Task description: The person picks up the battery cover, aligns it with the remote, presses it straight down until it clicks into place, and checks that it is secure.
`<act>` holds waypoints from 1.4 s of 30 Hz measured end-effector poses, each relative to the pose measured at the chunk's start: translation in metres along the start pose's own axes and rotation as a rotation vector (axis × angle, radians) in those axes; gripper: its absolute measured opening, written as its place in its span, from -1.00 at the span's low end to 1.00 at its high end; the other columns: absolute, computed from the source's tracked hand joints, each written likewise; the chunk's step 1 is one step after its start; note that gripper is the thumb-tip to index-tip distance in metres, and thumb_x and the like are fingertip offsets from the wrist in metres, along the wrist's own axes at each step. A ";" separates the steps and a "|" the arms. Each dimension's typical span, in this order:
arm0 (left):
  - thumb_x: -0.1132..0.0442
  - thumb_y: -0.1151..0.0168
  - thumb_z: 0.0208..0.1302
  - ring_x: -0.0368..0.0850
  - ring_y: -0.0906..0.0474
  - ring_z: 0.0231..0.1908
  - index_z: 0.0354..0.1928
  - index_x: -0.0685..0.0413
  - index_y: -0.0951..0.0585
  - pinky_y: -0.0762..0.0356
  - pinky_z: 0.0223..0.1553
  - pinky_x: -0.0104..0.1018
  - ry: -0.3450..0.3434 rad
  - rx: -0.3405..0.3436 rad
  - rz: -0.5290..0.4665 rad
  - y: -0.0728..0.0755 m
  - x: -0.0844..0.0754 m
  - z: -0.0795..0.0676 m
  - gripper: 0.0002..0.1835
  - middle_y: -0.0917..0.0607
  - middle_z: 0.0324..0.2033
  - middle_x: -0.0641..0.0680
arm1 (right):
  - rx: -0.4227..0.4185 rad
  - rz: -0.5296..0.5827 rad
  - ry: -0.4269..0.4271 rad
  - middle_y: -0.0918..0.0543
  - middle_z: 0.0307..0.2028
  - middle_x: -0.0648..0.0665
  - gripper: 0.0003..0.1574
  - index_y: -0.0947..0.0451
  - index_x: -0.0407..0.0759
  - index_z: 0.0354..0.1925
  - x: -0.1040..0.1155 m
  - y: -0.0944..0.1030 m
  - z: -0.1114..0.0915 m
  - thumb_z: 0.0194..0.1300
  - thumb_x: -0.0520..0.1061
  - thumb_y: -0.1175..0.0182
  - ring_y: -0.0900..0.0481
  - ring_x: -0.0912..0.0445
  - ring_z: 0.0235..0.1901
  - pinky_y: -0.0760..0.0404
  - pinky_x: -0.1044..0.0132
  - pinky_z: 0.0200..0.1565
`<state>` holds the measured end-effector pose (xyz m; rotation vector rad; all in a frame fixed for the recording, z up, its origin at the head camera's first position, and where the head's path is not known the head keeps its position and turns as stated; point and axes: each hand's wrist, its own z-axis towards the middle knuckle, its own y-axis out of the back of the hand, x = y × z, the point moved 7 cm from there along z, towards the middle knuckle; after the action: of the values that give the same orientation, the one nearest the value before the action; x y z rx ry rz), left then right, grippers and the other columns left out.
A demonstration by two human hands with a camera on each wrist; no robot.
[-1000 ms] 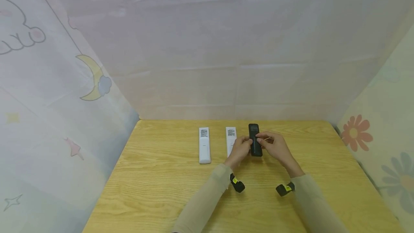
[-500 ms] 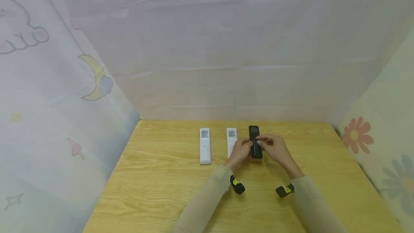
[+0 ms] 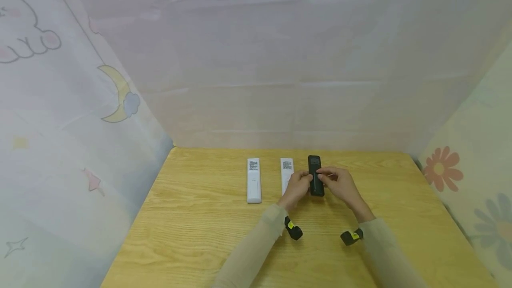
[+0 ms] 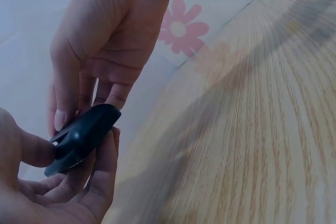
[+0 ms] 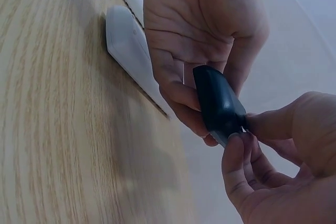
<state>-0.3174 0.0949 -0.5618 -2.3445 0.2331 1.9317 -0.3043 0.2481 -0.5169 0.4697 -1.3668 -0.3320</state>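
A black remote control [image 3: 315, 186] is held back side up, raised over the table, with a printed label near its far end. My left hand [image 3: 298, 186] grips its left side, thumb along the edge and fingers curled underneath, as the left wrist view shows. From the right, my right hand [image 3: 340, 184] pinches it midway along, thumb and index finger at its back. Close to the thumbs, a narrow bright gap shows at the edge of the black remote [image 4: 86, 135] in the left wrist view. In the right wrist view the rounded end of the remote [image 5: 218, 103] faces the camera.
Two white remote controls lie face down on the wooden table [image 3: 192, 230]: one white remote [image 3: 254, 183] on the left, and another white remote [image 3: 286, 166] partly behind my left hand. Printed cloth walls [image 3: 240, 114] stand along the table's back and sides.
The black remote and both hands have come slightly nearer to me in the first half second, then stay almost still. Both hands keep their hold on it.
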 end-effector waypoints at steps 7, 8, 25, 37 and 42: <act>0.13 -0.08 0.65 -0.10 -0.71 -0.20 0.27 0.20 -0.63 -0.72 -0.14 -0.11 0.013 0.000 0.006 0.001 0.002 -0.001 -0.63 -0.77 -0.08 0.07 | 0.010 -0.026 -0.005 -0.69 0.18 -0.44 -0.63 -0.69 -0.31 0.21 0.000 -0.003 -0.001 0.58 -0.14 -0.27 -0.76 -0.09 -0.12 -0.82 0.09 -0.14; 0.14 -0.08 0.65 -0.10 -0.71 -0.21 0.26 0.20 -0.63 -0.72 -0.14 -0.10 0.016 0.000 0.005 0.001 0.002 -0.002 -0.63 -0.77 -0.09 0.07 | 0.009 -0.034 -0.006 -0.70 0.17 -0.43 -0.63 -0.69 -0.31 0.21 0.000 -0.004 -0.001 0.57 -0.13 -0.28 -0.76 -0.08 -0.12 -0.81 0.16 -0.16; 0.11 -0.07 0.66 -0.11 -0.69 -0.22 0.21 0.18 -0.64 -0.70 -0.12 -0.11 0.004 0.005 0.004 0.000 0.002 -0.001 -0.65 -0.76 -0.10 0.06 | -0.043 -0.135 0.033 -0.73 0.08 -0.38 -0.65 -0.73 -0.24 0.17 0.000 -0.001 -0.002 0.58 -0.07 -0.27 -0.74 -0.19 -0.08 -0.73 0.20 -0.22; 0.11 -0.09 0.65 -0.11 -0.67 -0.21 0.19 0.16 -0.65 -0.69 -0.11 -0.11 0.006 0.003 -0.006 -0.002 -0.001 -0.001 -0.67 -0.75 -0.10 0.06 | -0.042 -0.084 0.011 -0.72 0.02 -0.35 -0.58 -0.70 -0.27 0.20 -0.002 0.002 -0.002 0.56 -0.02 -0.30 -0.75 -0.18 -0.08 -0.70 0.33 -0.28; 0.12 -0.10 0.65 -0.11 -0.67 -0.21 0.18 0.15 -0.66 -0.70 -0.08 -0.06 0.004 0.003 -0.005 -0.003 -0.001 -0.001 -0.68 -0.75 -0.11 0.05 | -0.039 -0.044 -0.013 -0.67 -0.03 -0.33 -0.50 -0.63 -0.29 0.27 -0.007 0.001 -0.003 0.55 -0.01 -0.32 -0.76 -0.20 -0.06 -0.76 0.30 -0.25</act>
<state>-0.3160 0.0978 -0.5612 -2.3446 0.2295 1.9236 -0.3031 0.2534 -0.5229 0.4662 -1.3617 -0.3980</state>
